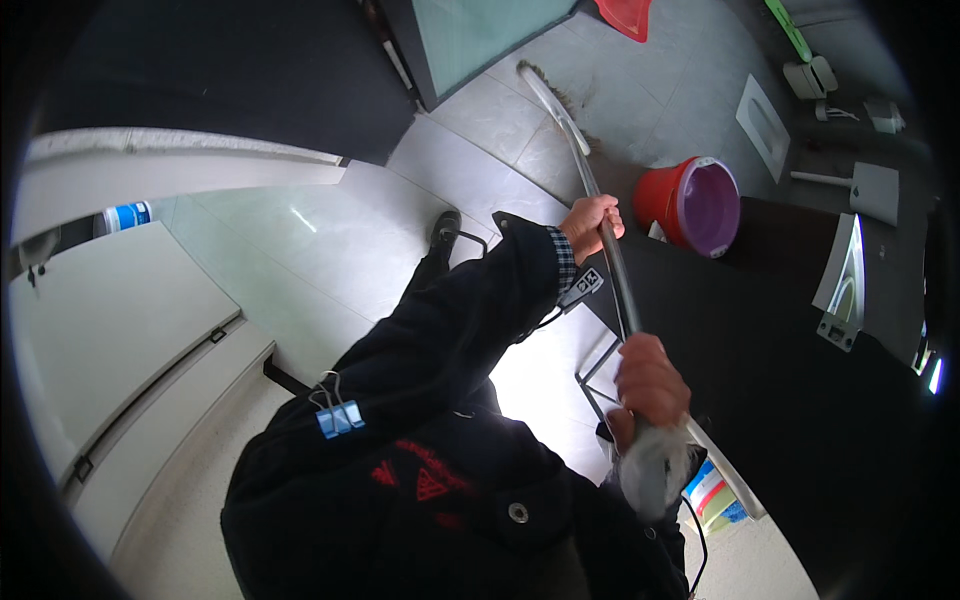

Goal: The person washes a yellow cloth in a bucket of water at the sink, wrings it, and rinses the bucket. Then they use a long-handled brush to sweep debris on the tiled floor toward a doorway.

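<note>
A broom with a grey metal pole slants across the view from my hands up to the floor. My left hand grips the pole about halfway along. Closer to my body, my right hand is wrapped around the upper part of the pole and looks blurred. Past that hand, the pole's end seems covered in a pale, see-through wrap. The broom head rests on grey floor tiles, with dark bristles along its far side and some loose dirt beside them.
A red bucket with a purple interior stands right of the pole. A black tabletop spans the right side. Part of a red dustpan shows at the top, near a glass door panel. A white drawer cabinet stands left.
</note>
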A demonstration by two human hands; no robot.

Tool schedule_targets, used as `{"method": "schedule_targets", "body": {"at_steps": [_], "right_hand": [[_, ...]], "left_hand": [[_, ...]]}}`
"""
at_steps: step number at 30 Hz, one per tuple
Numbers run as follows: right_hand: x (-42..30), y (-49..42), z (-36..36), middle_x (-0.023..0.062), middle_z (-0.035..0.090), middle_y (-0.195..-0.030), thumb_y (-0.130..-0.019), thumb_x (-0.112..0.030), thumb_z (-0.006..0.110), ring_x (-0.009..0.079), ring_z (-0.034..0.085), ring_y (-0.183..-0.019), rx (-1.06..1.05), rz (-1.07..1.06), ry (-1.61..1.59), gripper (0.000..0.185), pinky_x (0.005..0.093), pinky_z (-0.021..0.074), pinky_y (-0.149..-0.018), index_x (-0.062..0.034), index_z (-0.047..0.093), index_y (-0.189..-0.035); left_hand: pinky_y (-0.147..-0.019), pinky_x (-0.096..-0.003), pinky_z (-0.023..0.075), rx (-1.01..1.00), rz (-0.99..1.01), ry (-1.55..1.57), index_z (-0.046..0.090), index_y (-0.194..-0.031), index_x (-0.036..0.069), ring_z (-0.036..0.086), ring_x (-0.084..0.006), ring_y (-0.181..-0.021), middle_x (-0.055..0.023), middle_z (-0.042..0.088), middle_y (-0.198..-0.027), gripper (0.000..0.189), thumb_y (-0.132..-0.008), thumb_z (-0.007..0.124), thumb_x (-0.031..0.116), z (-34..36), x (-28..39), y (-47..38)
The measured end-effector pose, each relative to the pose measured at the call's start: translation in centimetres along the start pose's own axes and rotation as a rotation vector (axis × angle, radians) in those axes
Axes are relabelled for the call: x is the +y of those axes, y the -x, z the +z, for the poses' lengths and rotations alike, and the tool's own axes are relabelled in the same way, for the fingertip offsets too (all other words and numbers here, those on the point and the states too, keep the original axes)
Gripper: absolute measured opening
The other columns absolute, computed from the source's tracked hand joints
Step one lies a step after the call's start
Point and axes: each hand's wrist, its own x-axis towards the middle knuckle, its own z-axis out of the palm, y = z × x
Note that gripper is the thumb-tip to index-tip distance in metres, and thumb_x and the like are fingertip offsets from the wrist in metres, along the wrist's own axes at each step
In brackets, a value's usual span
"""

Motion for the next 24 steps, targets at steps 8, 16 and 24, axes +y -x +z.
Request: {"method": "schedule_targets", "body": {"at_steps": [8, 16, 24], "right_hand": [[-5.3, -5.4, -4.3, 0.0027, 0.044, -0.059, -0.082, -0.015, 0.06, 0.0148, 0.043, -0.051, 0.336, 0.065, -0.07, 0.019, 0.0331, 0.0396, -0.051, -0.0081, 0.046, -0.072], [3.0, -9.3, -0.7, 0.0031, 0.043, -0.061, -0.092, -0.021, 0.05, 0.0139, 0.039, -0.056, 0.624, 0.238, -0.466, 0.031, 0.0288, 0.0305, -0.057, -0.009, 0.039, -0.066], [2.6, -14.1, 1.8, 0.0064, 0.048, -0.071, -0.084, -0.012, 0.059, 0.0173, 0.043, -0.062, 0.386, 0.297, 0.06, 0.016, 0.0344, 0.0382, -0.059, -0.005, 0.049, -0.074]], "left_hand": [[-0.067, -0.0382, 0.043, 0.112, 0.088, -0.025, 0.04, -0.075, 0.007, 0.044, -0.017, -0.062, -0.0055, 0.04, -0.065, 0.018, -0.09, 0.049, 0.01, 7.6, -1.0, 8.6], [-0.056, -0.0361, 0.0409, 0.588, 0.239, -0.227, 0.038, -0.07, 0.004, 0.043, -0.0213, -0.058, -0.0102, 0.041, -0.065, 0.01, -0.077, 0.039, -0.002, 1.8, 5.1, 2.7], [-0.049, -0.0334, 0.0406, 0.227, -0.033, -0.372, 0.044, -0.065, 0.008, 0.046, -0.0193, -0.049, -0.0068, 0.043, -0.053, 0.024, -0.088, 0.049, 0.012, 8.6, 7.2, -3.8]]}}
